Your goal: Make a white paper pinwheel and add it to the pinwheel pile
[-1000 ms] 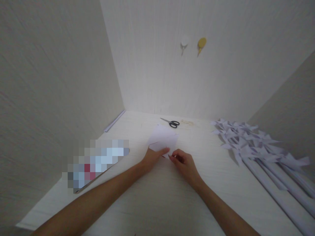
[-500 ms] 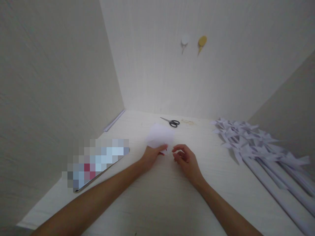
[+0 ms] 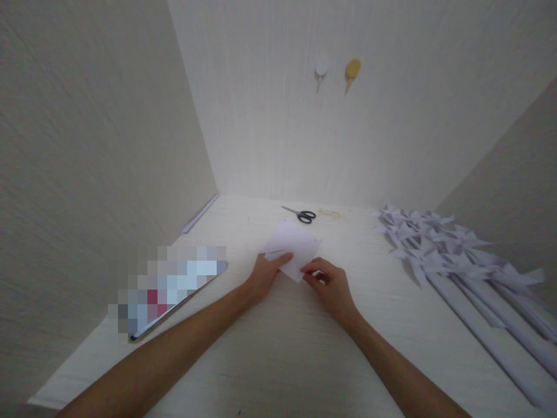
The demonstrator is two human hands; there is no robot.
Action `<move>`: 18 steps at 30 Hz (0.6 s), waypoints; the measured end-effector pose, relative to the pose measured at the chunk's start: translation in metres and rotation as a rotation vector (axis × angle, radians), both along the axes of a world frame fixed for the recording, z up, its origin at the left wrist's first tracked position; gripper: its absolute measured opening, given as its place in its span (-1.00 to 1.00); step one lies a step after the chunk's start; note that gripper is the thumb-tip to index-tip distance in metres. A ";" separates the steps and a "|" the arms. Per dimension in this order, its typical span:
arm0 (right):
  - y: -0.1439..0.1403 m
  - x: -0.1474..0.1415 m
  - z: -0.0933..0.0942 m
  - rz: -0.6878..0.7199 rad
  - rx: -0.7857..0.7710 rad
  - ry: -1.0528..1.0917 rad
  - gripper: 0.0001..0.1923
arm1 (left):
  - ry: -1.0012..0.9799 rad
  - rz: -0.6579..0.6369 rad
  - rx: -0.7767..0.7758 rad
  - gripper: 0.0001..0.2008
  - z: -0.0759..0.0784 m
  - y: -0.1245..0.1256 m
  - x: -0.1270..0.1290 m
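1. The white paper sheet (image 3: 292, 247) lies flat on the pale tabletop (image 3: 278, 360), near the middle and just in front of both hands, so it can be pressed and worked against a firm surface.
2. The left hand (image 3: 266, 271) rests on the sheet's near left edge, thumb laid along it, apparently pinning it down; its fingers are together but grasp nothing.
3. The right hand (image 3: 328, 283) pinches the sheet's near corner between thumb and curled fingers.
4. Black-handled scissors (image 3: 300, 215) lie beyond the sheet, within reach; finished paper pinwheels (image 3: 435, 247) are laid in a row to the right, clear of the work.
5. Folds or cuts in the sheet are too faint to tell. A flat object (image 3: 169, 284) at left is pixelated. The pinwheels' sticks run out of the picture.
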State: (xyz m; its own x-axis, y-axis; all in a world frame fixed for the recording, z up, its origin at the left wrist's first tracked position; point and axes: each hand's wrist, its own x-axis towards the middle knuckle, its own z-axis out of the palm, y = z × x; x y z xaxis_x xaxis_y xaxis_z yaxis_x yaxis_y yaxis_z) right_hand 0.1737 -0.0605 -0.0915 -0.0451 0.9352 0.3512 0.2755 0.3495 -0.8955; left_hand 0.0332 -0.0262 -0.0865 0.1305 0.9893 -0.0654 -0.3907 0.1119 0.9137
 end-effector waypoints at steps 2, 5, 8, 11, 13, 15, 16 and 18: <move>0.001 0.000 0.000 -0.004 -0.034 0.001 -0.94 | -0.037 0.033 -0.003 -0.74 -0.001 0.002 0.000; 0.003 0.000 -0.001 0.007 -0.113 0.028 -0.97 | -0.025 0.044 0.004 -0.72 -0.004 0.003 -0.001; 0.005 -0.001 -0.002 0.006 -0.136 0.099 -0.95 | 0.053 0.052 0.010 -0.71 -0.004 0.002 -0.002; 0.008 0.000 -0.003 -0.031 -0.085 0.179 -0.93 | 0.171 0.067 0.047 -0.71 -0.001 -0.001 -0.002; 0.010 -0.001 -0.005 -0.048 -0.073 0.230 -0.93 | 0.251 0.056 0.075 -0.73 0.001 -0.004 -0.002; 0.012 -0.001 -0.007 -0.049 -0.101 0.278 -0.92 | 0.305 0.029 0.105 -0.74 0.003 -0.005 -0.001; 0.012 -0.001 -0.007 -0.050 -0.128 0.297 -0.90 | 0.322 0.019 0.127 -0.75 0.003 -0.006 -0.001; 0.013 -0.002 -0.009 -0.062 -0.193 0.321 -0.86 | 0.351 0.007 0.166 -0.75 0.003 -0.006 -0.001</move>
